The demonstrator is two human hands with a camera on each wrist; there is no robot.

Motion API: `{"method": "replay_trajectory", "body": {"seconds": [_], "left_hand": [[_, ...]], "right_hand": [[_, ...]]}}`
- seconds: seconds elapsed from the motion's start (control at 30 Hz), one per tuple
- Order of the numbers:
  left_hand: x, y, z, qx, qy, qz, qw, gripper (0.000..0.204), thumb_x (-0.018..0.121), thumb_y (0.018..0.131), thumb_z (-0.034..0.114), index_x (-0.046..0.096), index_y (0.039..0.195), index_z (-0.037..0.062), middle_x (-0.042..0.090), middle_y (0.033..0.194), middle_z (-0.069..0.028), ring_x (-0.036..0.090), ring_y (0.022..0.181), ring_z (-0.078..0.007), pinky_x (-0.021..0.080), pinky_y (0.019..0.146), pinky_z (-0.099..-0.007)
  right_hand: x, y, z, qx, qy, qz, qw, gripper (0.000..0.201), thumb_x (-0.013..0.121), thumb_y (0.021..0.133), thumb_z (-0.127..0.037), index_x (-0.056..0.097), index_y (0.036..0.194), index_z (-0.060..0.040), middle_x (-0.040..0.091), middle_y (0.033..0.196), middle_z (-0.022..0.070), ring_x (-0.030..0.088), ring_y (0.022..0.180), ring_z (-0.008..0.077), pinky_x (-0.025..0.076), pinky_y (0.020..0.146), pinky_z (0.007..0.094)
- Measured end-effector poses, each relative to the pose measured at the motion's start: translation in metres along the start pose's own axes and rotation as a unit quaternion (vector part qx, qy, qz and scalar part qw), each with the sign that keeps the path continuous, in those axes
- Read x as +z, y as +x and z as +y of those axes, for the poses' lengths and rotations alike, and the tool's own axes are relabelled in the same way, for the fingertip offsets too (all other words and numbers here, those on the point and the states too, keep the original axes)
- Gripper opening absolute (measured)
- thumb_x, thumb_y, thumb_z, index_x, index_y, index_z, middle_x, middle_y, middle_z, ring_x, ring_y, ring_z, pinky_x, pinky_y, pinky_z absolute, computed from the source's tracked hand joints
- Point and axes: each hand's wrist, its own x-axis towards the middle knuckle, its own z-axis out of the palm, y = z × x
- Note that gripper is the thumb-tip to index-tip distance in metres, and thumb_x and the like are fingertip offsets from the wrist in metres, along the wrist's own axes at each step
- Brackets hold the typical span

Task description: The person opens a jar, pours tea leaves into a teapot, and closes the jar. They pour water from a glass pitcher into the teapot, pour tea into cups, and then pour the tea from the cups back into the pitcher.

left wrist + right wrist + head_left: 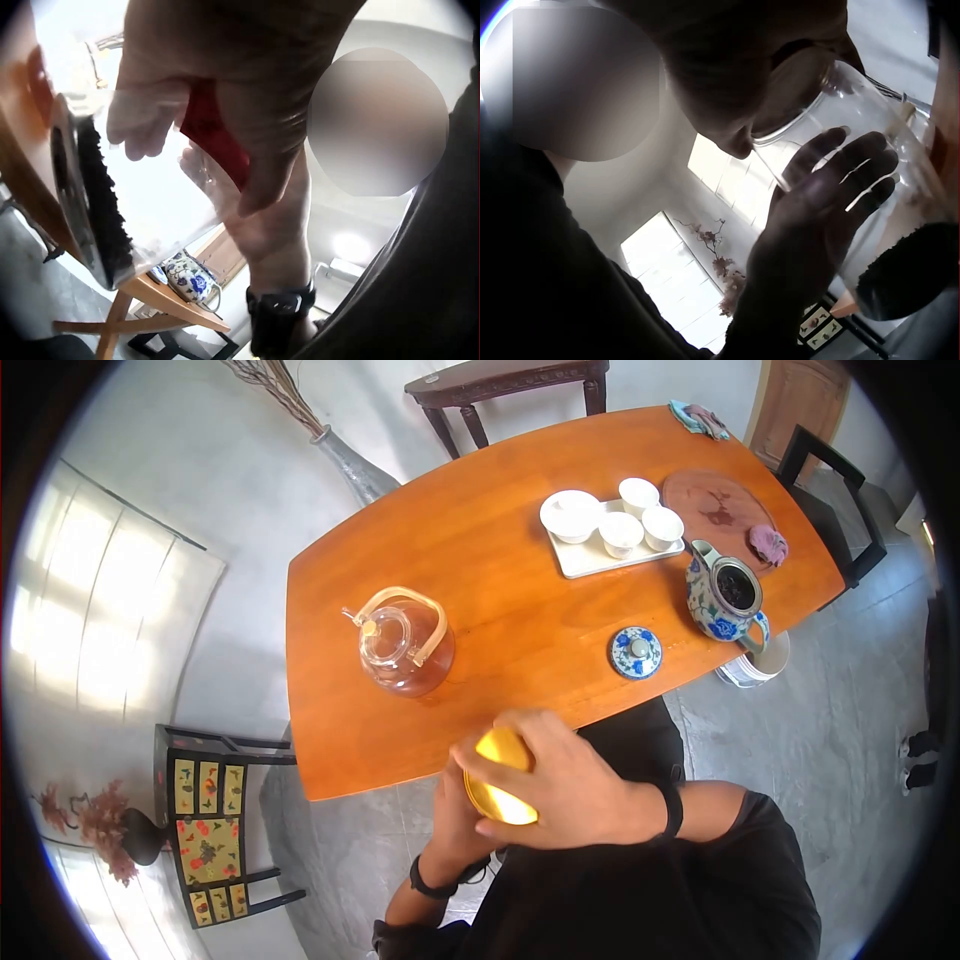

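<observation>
Both hands are together in front of the body at the table's near edge, around a clear glass jar (169,206) with a shiny gold lid (508,807). My right hand (580,785) grips the lid from above in the head view. The left hand (457,815) holds the jar's side, its fingers spread along the glass in the right wrist view. Dark loose tea leaves (909,270) lie at the bottom of the tilted jar. A red patch (214,135) shows beside the near hand in the left wrist view.
On the wooden table (450,540) stand a glass teapot (425,670) of amber liquid, a white tray (590,567) with several white cups, and a lidless blue-and-white teapot (708,610). Its patterned lid (636,653) lies nearby. A round brown board (700,495) bears a purple cloth (768,545).
</observation>
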Motion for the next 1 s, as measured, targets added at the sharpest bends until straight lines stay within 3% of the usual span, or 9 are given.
{"method": "replay_trajectory", "body": {"seconds": [0.2,0.4,0.47,0.5,0.6,0.7,0.8,0.83,1.0], "left_hand": [[-0.008,-0.034,-0.003,-0.066,-0.069,-0.072,0.993,0.093,0.096,0.062,0.026,0.048,0.138,0.002,0.062,0.129,-0.0172,0.063,0.12,-0.0303,0.051,0.098,-0.0402],[-0.024,-0.04,-0.002,-0.075,-0.059,-0.176,0.98,0.076,0.094,0.06,0.023,0.061,0.125,0.0041,0.068,0.118,-0.009,0.065,0.112,-0.0215,0.051,0.096,-0.0376],[-0.029,-0.037,0.0,-0.115,-0.211,-0.277,0.93,0.078,0.094,0.058,0.023,0.062,0.127,0.0054,0.069,0.119,-0.0089,0.065,0.112,-0.0214,0.051,0.097,-0.037],[-0.034,-0.032,-0.004,-0.064,-0.223,-0.355,0.906,0.093,0.092,0.061,0.022,0.047,0.14,0.0023,0.062,0.126,-0.0136,0.062,0.117,-0.0266,0.047,0.101,-0.0358],[-0.029,-0.039,-0.024,-0.109,-0.279,-0.395,0.869,0.096,0.092,0.061,0.022,0.046,0.143,0.0016,0.061,0.129,-0.0133,0.061,0.119,-0.0275,0.045,0.103,-0.0364],[-0.029,-0.038,-0.04,-0.029,-0.204,-0.361,0.909,0.096,0.091,0.063,0.024,0.045,0.144,0.0014,0.055,0.138,-0.0148,0.055,0.128,-0.0281,0.042,0.107,-0.0361],[-0.039,-0.031,-0.031,-0.014,-0.167,-0.332,0.928,0.096,0.092,0.062,0.023,0.046,0.143,0.001,0.055,0.138,-0.0148,0.055,0.127,-0.0281,0.043,0.107,-0.0359],[-0.039,-0.032,-0.032,-0.011,-0.164,-0.305,0.938,0.095,0.094,0.06,0.026,0.05,0.14,0.002,0.059,0.135,-0.0136,0.059,0.123,-0.0275,0.045,0.105,-0.0374],[-0.043,-0.03,-0.034,0.009,-0.126,-0.302,0.945,0.096,0.094,0.063,0.024,0.045,0.143,0.0018,0.057,0.135,-0.0138,0.057,0.124,-0.0282,0.044,0.105,-0.0366]], "right_hand": [[0.012,-0.026,0.01,-0.026,0.115,-0.077,0.99,0.069,0.083,0.076,-0.035,0.06,0.139,-0.0204,0.05,0.125,0.0226,0.054,0.112,0.0411,0.049,0.093,0.0473],[0.011,-0.02,0.017,-0.17,0.169,-0.121,0.963,0.065,0.084,0.074,-0.038,0.065,0.134,-0.0223,0.05,0.129,0.0217,0.054,0.111,0.0393,0.048,0.091,0.0462],[0.009,-0.015,0.013,-0.218,0.201,-0.16,0.942,0.059,0.084,0.073,-0.042,0.07,0.127,-0.0234,0.051,0.127,0.0201,0.055,0.111,0.0384,0.048,0.091,0.0463],[0.012,-0.016,0.014,-0.244,0.222,-0.165,0.929,0.056,0.084,0.073,-0.047,0.072,0.122,-0.0235,0.052,0.127,0.0204,0.055,0.111,0.0388,0.048,0.09,0.0474],[-0.015,-0.003,0.008,-0.221,0.304,-0.153,0.914,0.056,0.082,0.074,-0.053,0.072,0.12,-0.0233,0.052,0.13,0.021,0.056,0.111,0.0398,0.048,0.09,0.0475],[-0.005,-0.012,0.018,-0.015,0.508,-0.071,0.859,0.076,0.064,0.091,-0.056,0.049,0.146,-0.0056,0.049,0.141,0.0238,0.055,0.123,0.035,0.047,0.1,0.0466],[0.007,-0.003,0.044,0.254,0.72,-0.044,0.645,0.079,0.047,0.102,-0.056,0.027,0.157,-0.0023,0.056,0.138,0.0245,0.061,0.123,0.0347,0.05,0.104,0.0481],[0.01,0.002,0.053,0.3,0.768,-0.027,0.565,0.069,0.043,0.105,-0.051,0.034,0.153,-0.0029,0.062,0.129,0.0233,0.068,0.113,0.0346,0.055,0.099,0.0488],[0.03,0.001,0.097,0.406,0.597,-0.015,0.692,0.053,0.057,0.103,-0.031,0.043,0.145,-0.0017,0.066,0.121,0.0192,0.073,0.097,0.0296,0.065,0.076,0.0396]]}}
